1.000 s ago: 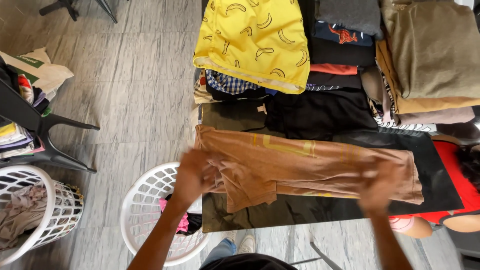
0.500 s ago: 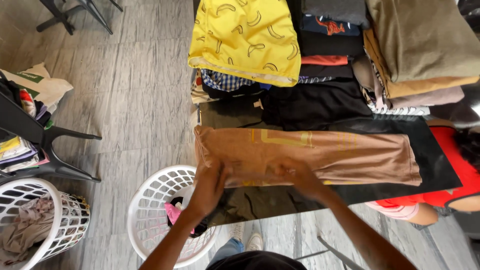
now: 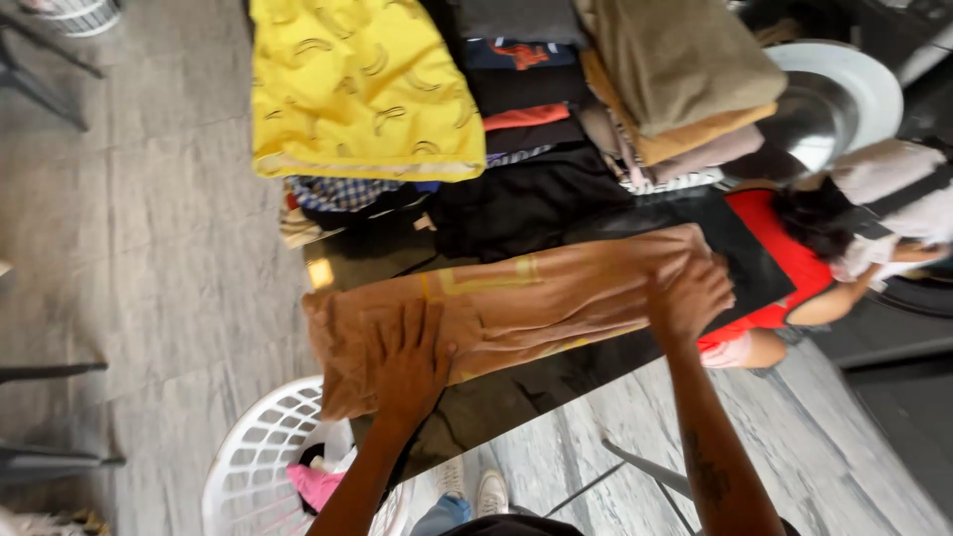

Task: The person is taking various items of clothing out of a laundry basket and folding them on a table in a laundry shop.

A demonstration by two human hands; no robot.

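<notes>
A brown garment [image 3: 516, 298] with a yellow print lies folded into a long strip across a dark glossy table [image 3: 526, 392]. My left hand [image 3: 407, 357] rests flat, fingers spread, on the strip's left part. My right hand [image 3: 687, 290] presses down on its right end, fingers curled over the cloth edge. Neither hand lifts the garment off the table.
Folded clothes stand in stacks behind: a yellow banana-print piece [image 3: 357, 84], dark garments [image 3: 526, 194], an olive and tan pile [image 3: 675, 74]. A white laundry basket [image 3: 258, 457] with a pink item sits on the floor lower left. Another person [image 3: 844, 248] in red sits at the right.
The view has swung and tilted. My right hand slid from the strip's middle out to its right end; my left hand moved from its near edge up onto its left part.
</notes>
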